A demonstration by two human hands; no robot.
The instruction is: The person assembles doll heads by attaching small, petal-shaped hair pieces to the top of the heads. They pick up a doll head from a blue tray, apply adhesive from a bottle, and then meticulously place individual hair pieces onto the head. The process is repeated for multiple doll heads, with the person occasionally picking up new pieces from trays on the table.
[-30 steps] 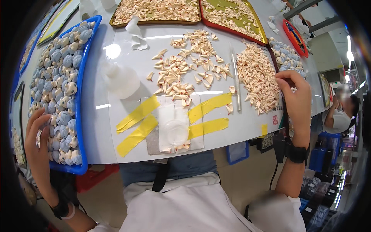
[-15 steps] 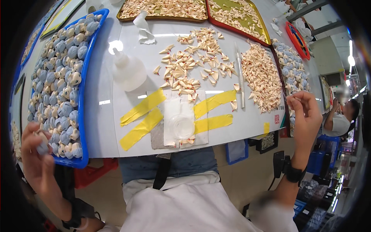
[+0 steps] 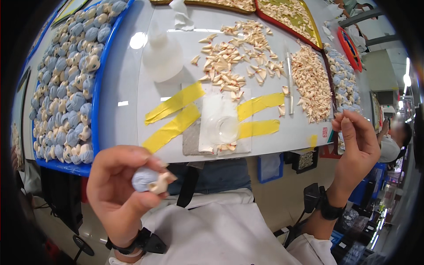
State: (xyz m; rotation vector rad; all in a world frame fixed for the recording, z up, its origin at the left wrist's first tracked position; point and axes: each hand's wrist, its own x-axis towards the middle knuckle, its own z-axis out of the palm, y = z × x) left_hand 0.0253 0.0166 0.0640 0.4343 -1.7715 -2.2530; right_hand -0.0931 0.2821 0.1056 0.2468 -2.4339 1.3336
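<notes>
My left hand (image 3: 112, 190) is closed around a small figurine head (image 3: 145, 179), blue and ribbed on one side and cream on the other, held in front of the table's near edge. My right hand (image 3: 360, 143) hovers at the right, thumb and fingertips pinched together; whatever is between them is too small to make out. Close to the right hand lies a dense pile of small cream pointed pieces (image 3: 311, 84) with red tips. Between the hands, a small clear round dish (image 3: 226, 129) sits on a white sheet (image 3: 207, 139) over a grey pad.
Yellow tape strips (image 3: 174, 101) run beside the pad. A translucent bottle (image 3: 162, 62) stands behind it. A blue tray (image 3: 99, 84) full of similar heads is at left. Loose pointed pieces (image 3: 225, 62) lie mid-table, a thin metal tool (image 3: 289, 84) beside them. Red-rimmed tray (image 3: 289, 33) farther back.
My left hand has moved right and away from the blue tray, carrying the figurine head. My right hand stays pinched, slightly farther right in the picture. The whole view has shifted.
</notes>
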